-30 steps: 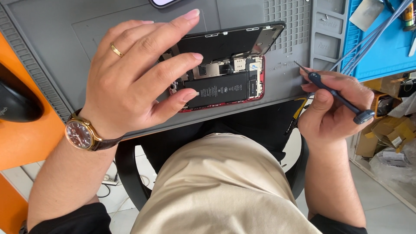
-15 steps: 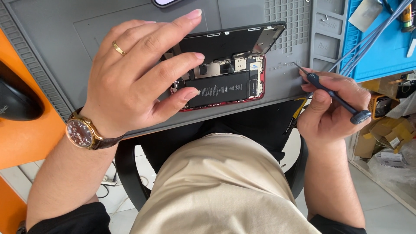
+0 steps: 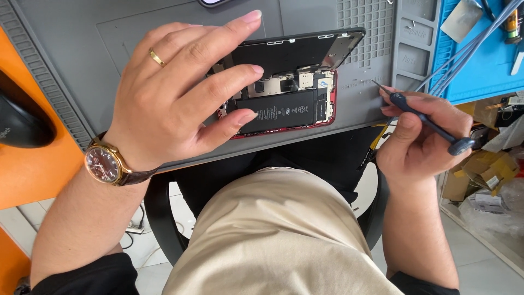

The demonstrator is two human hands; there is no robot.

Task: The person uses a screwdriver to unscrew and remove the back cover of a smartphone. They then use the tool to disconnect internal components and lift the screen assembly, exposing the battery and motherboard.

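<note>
An opened red phone [image 3: 305, 104] lies near the front edge of the grey work mat [image 3: 87, 60], its black battery and small boards showing. Its black screen panel [image 3: 295, 52] is folded up behind it. My left hand [image 3: 174, 93], with a gold ring and a brown-strapped watch, lies spread over the phone's left part, fingertips on the battery and the screen panel. My right hand [image 3: 420, 136] holds a thin dark blue screwdriver [image 3: 423, 117] at the mat's right front corner. The tip points up-left and is off the phone.
A blue mat [image 3: 480, 60] with tools and thin blue cables lies at the upper right. A ridged parts tray [image 3: 415, 38] forms the grey mat's right side. A black mouse [image 3: 22, 120] rests on the orange table at left. Cardboard boxes sit on the floor at right.
My right hand with the screwdriver has shifted slightly, staying to the right of the phone. My left hand has not moved from the phone.
</note>
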